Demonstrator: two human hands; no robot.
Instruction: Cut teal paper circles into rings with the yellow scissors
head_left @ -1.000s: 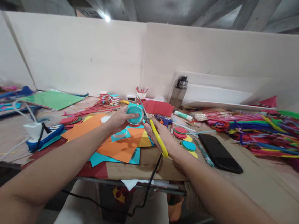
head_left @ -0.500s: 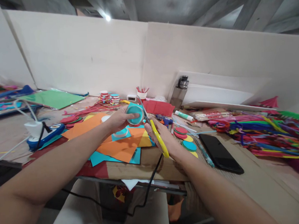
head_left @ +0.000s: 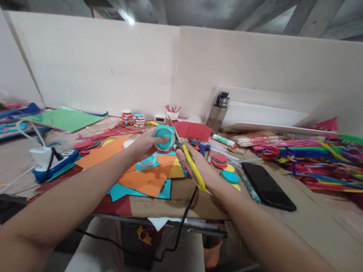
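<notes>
My left hand (head_left: 145, 145) is closed on a white ring (head_left: 173, 137) with turquoise paper (head_left: 162, 132) across it, the thumb resting on the paper inside. A little paper sticks out past the rim. Yellow-handled scissors (head_left: 193, 168) are in my right hand (head_left: 200, 161), their blades pointing up along the ring's right side. Whether the blades bite into the paper I cannot make out. Below the hands, a second white ring (head_left: 146, 161) sits on a turquoise piece, over orange sheets (head_left: 145, 181).
Red discs (head_left: 219, 161) and blue discs (head_left: 230, 177) lie right of my hands, near a black phone (head_left: 268, 186). A glue stick (head_left: 223, 140), pipe cleaners (head_left: 320, 163) and a bottle (head_left: 219, 112) are farther off. A blue power strip (head_left: 56, 165) stands left. A black cable (head_left: 187, 212) hangs over the front edge.
Both hands stay almost where they were. The scissor blades beside the ring have shifted very slightly.
</notes>
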